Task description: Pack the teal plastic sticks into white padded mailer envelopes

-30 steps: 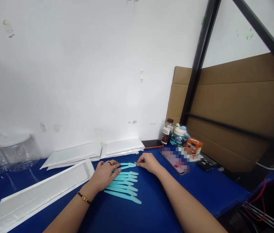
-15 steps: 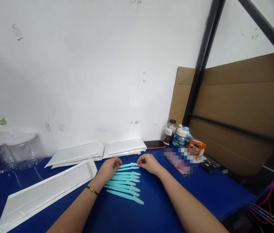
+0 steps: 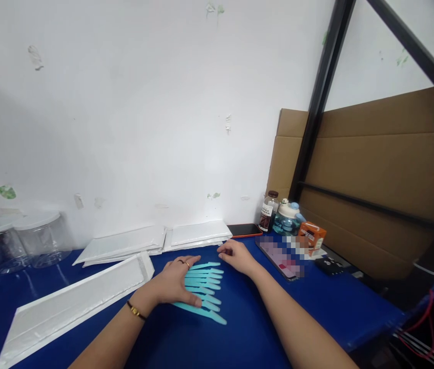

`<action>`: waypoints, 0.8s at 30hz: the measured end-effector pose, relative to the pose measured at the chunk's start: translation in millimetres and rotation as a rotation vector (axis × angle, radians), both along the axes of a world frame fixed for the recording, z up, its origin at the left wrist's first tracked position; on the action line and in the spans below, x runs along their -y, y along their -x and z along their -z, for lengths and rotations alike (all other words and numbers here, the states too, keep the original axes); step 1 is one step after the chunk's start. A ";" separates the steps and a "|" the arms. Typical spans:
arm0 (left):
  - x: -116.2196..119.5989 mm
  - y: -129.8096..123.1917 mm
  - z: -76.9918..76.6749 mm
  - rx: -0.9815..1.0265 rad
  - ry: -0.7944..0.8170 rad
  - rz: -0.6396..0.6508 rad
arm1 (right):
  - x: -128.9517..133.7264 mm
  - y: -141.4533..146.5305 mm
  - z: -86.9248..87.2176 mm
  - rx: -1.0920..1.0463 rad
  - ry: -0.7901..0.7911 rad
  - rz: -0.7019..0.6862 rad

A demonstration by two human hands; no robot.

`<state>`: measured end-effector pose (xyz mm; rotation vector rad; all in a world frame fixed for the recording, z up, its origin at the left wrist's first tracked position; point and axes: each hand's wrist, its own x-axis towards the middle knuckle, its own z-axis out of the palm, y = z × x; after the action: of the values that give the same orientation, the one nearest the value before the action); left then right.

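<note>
Several thin turquoise plastic tools (image 3: 211, 281) lie side by side in a fanned row on the blue table cover (image 3: 193, 343). My left hand (image 3: 176, 282) rests over their left ends, thumb and fingers spread apart, hiding part of them. Just right of the row's far end is my right hand (image 3: 235, 256), its fingers curled with thumb and fingertip near each other. Nothing shows in the right hand.
White padded envelopes (image 3: 78, 302) lie at left and along the wall. Clear tubs (image 3: 42, 241) stand far left. At right are a dark phone (image 3: 245, 230), a brown-capped bottle (image 3: 268, 212), a water bottle (image 3: 288, 218) and an orange box (image 3: 311, 238).
My left hand has come nearer and spread from a pinch at the farthest tool to lie across the row. My right hand has moved slightly away from that tool's end.
</note>
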<state>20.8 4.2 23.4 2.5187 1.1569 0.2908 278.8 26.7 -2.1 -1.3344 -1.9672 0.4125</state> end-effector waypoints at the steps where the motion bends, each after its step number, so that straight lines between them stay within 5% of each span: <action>1: 5.2 0.7 -2.3 -0.057 0.012 0.025 | -0.3 -2.1 -1.6 -0.010 -0.016 0.029; 8: 29.5 -33.6 -13.2 -0.300 -0.140 -0.105 | -0.4 -5.9 -4.5 -0.085 -0.074 0.052; 16: 22.4 -71.0 -6.7 -0.415 -0.123 -0.215 | 3.1 -5.6 -6.5 -0.180 -0.075 0.031; 24: 22.4 -58.8 -0.3 -0.185 -0.140 -0.361 | 14.1 8.3 -10.7 -0.849 0.255 -0.029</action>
<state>79.6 -18.2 23.7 2.4832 1.7237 0.2383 270.6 12.6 8.5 -1.0204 -1.2425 1.0695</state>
